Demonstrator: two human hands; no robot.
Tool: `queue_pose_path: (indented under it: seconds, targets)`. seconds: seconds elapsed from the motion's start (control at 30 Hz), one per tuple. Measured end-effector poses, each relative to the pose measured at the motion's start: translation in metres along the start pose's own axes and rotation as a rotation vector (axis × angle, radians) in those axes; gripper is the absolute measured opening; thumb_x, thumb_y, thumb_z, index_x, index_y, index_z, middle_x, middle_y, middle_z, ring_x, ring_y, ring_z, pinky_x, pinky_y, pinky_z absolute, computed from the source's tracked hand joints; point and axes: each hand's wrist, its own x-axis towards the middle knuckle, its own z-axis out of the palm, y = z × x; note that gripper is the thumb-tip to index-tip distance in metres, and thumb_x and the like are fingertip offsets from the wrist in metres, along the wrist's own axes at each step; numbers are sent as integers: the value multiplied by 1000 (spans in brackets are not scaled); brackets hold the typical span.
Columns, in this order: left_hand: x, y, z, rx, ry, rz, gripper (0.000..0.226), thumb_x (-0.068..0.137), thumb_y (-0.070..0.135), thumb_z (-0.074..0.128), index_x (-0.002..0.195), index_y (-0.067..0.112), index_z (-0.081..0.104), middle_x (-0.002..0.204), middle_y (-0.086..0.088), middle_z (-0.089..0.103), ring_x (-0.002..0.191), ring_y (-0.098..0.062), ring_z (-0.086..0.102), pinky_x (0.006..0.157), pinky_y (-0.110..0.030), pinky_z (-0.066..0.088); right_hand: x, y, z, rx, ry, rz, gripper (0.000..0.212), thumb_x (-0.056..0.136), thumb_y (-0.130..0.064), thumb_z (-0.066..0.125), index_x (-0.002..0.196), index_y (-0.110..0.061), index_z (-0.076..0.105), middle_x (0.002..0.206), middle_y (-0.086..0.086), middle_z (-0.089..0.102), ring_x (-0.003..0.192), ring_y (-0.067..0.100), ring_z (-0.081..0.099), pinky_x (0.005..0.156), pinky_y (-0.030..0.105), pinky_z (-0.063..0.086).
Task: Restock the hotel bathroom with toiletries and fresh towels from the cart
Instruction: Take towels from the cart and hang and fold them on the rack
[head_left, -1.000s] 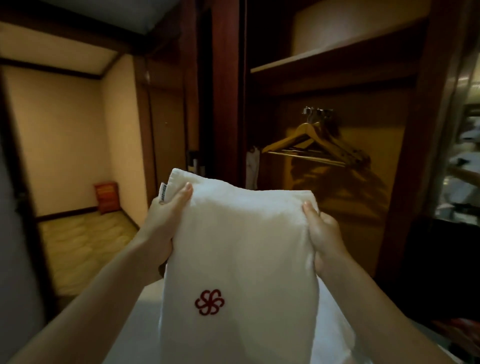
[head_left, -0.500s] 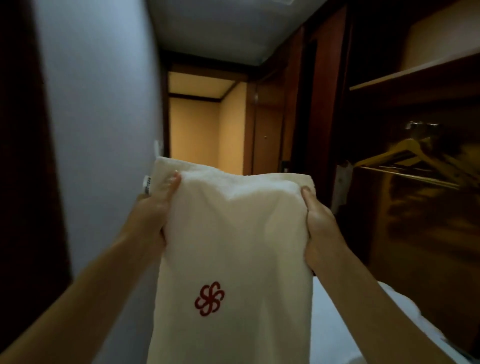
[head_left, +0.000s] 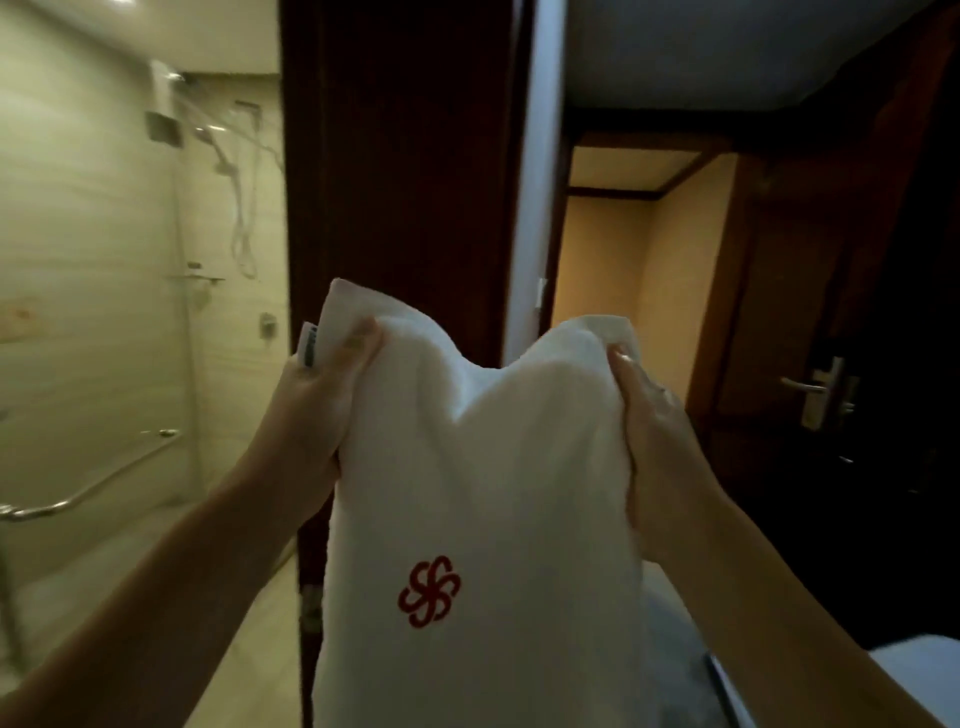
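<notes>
Dark door frame (head_left: 405, 156) behind towel (head_left: 483, 467)

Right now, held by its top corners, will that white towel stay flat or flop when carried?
Probably floppy: the white towel dips at its top edge between the left hand and right hand. Likely not slippery: its corners bunch in both grips. Seemingly light, hanging from those grips.

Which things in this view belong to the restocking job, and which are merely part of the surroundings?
Job in hand:
- white towel with red logo
- left hand and right hand, each gripping a top corner

Just surroundings:
- shower hose
- grab rail
- door handle
- dark wooden door frame
</notes>
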Motion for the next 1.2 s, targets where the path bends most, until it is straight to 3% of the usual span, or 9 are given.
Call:
queue_pose_path:
  seconds: [0.1,0.2,0.37,0.5,0.63,0.77,0.9,1.03,1.2]
  targets:
    - [4,2,-54,30,42,-2,22,89,34,54,79,29,72,83,0,74,78,-16,71,65,-32,60,-7,14,52,40,-133,-1,33,94,-39,47,84,-13,65,66,3,66,55,12,63,51,24,54]
    - [13,0,-110,49,117,-56,18,90,32,54,79,26,67,76,4,74,69,-11,71,53,-25,57,-15,30,101,61,-214,-15,31,94,-35,46,79,-14,63,56,-2,64,49,9,61,45,20,51]
    - [37,-5,-207,114,263,-118,32,88,37,58,113,17,59,101,-8,69,88,-21,68,64,-33,59,-15,61,181,52,-244,15,23,93,-36,49,81,-25,66,63,-8,71,57,6,68,50,19,54]
    - [48,-11,-276,134,310,-170,15,87,36,58,97,25,60,94,-3,66,85,-18,64,66,-31,51,-10,94,242,22,-272,45,29,94,-36,49,76,-26,70,69,-7,71,64,9,67,61,27,52]
    - [59,-14,-337,169,321,-218,34,87,40,57,113,20,60,103,-4,68,92,-19,66,69,-32,52,-6,127,295,30,-236,108,28,95,-35,48,87,-19,69,75,-2,71,70,14,68,63,29,54]
    - [75,-17,-383,150,389,-250,18,87,37,57,101,25,60,95,-1,67,81,-14,66,60,-28,51,3,155,338,33,-162,128,27,96,-33,47,82,-21,67,77,1,71,79,24,69,74,39,57]
    - [92,-25,-419,173,438,-250,32,83,40,61,108,21,60,95,-3,68,80,-15,66,52,-23,53,23,183,374,-33,-162,81,30,97,-34,46,81,-16,64,84,14,65,84,37,64,77,49,53]
    - [114,-42,-444,192,460,-267,51,74,46,64,114,15,60,101,-8,67,87,-21,65,64,-31,52,53,213,402,-54,-198,142,32,97,-35,46,82,-11,61,78,11,58,74,26,55,67,36,47]
    - [163,-82,-471,207,553,-284,45,83,40,62,114,8,57,99,-8,63,86,-20,60,77,-36,49,101,245,427,-36,-378,160,23,93,-32,54,83,-13,63,75,6,65,63,15,61,52,23,50]
